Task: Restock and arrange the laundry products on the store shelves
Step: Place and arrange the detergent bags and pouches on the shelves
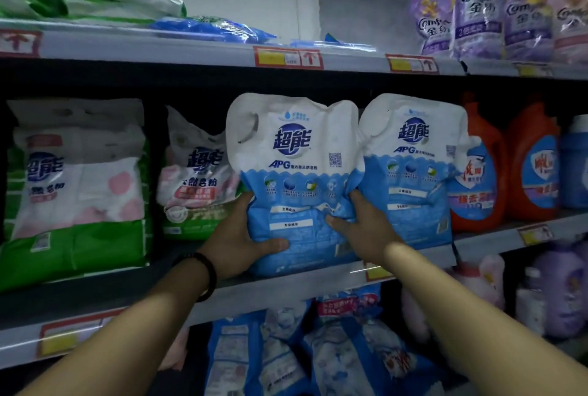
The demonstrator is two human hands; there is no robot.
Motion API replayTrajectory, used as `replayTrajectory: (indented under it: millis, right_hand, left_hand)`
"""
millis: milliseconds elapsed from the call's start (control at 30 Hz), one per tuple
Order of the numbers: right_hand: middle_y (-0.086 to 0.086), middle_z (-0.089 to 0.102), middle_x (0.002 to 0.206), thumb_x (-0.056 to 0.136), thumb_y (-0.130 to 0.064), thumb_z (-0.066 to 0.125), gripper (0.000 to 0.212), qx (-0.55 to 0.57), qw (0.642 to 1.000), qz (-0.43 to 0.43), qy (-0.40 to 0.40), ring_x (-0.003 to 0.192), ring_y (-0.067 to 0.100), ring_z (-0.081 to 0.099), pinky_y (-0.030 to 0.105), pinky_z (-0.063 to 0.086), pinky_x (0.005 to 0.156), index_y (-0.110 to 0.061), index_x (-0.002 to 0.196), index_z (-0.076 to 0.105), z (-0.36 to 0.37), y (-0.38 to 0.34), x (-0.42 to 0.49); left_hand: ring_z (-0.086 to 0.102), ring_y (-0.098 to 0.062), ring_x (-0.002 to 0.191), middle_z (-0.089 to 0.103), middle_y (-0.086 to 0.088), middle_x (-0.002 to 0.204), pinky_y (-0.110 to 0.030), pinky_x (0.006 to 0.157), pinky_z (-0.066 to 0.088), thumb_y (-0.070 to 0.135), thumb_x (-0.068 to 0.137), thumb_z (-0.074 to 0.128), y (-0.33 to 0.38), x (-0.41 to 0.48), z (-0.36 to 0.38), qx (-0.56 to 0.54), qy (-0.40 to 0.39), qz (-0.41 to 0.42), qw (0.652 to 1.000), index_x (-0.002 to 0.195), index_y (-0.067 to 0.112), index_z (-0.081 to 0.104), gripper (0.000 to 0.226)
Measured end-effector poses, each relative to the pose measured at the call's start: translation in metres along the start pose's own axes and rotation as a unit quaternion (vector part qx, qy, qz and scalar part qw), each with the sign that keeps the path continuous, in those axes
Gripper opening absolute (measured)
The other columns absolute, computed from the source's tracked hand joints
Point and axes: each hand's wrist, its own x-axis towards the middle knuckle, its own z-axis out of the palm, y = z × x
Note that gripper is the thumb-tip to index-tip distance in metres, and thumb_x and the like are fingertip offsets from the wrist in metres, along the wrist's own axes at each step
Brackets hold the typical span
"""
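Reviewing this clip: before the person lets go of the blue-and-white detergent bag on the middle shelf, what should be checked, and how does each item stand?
1. Grip: left hand and right hand both hold the blue-and-white bag low on its sides: ok.
2. Bag upright, label facing out: ok.
3. Base seated on the middle shelf: cannot tell, the hands and the bag's bulge hide it.
4. Lined up with the matching bag on its right: ok, tops level.
5. Right hand free to pull out: not ok, its fingers go in between the two bags.
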Motion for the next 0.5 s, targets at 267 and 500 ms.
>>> replayTrajectory:
  millis: [267,500]
  right_hand:
    - [-0.005,0.060,0.140,0.096,-0.039,0.075,0.062,0.017,0.996,0.081,0.036,0.127,0.026,0.060,0.040,0.051,0.106,-0.024,0.150,0.048,0.007,-0.008,0.006]
    - [0.009,0.069,0.126,0.093,-0.023,0.079,0.050,-0.022,0.974,0.150,0.169,0.102,0.025,0.063,0.032,0.052,0.085,-0.013,0.137,0.057,0.015,-0.033,-0.035]
  left_hand:
    - [0.066,-0.008,0.123,0.065,0.012,0.140,-0.042,0.109,0.053,0.033,0.073,0.094,-0.003,0.003,-0.001,-0.023,-0.008,-0.071,0.997,0.153,0.031,0.035,0.099]
    - [0.061,-0.016,0.119,0.060,0.006,0.131,-0.039,0.107,0.051,0.021,0.075,0.094,0.026,-0.023,0.013,0.029,0.096,-0.107,0.989,0.143,0.016,0.041,0.086]
